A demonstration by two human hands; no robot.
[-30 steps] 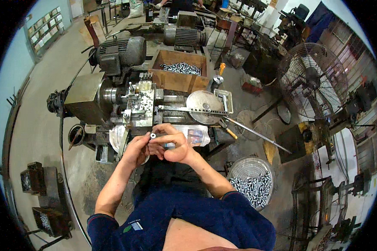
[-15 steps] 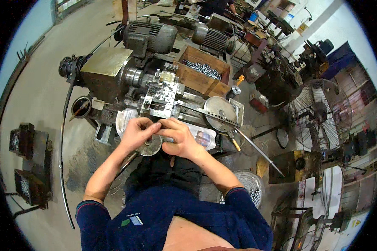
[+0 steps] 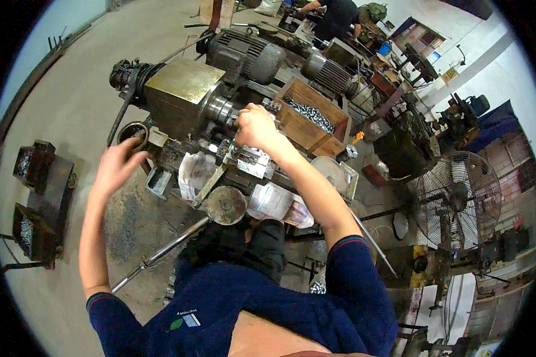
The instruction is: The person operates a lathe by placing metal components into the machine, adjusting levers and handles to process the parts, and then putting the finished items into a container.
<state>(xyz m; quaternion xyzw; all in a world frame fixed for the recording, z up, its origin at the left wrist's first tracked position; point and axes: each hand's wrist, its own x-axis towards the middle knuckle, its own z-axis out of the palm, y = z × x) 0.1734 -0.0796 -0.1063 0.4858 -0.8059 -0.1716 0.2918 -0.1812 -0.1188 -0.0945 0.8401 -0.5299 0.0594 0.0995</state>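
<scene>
Crate [image 3: 304, 132] and motors [image 3: 251, 58] stand beyond the hands [image 3: 256, 127]

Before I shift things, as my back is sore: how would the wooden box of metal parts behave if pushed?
Probably heavy: the wooden box holds many metal parts. Its board walls look stiff, unlikely to flex. The loosely heaped parts might slide if it tips.

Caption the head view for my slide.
Right hand at a machine, left hand by a round pot, wooden box of metal parts beyond.
</scene>
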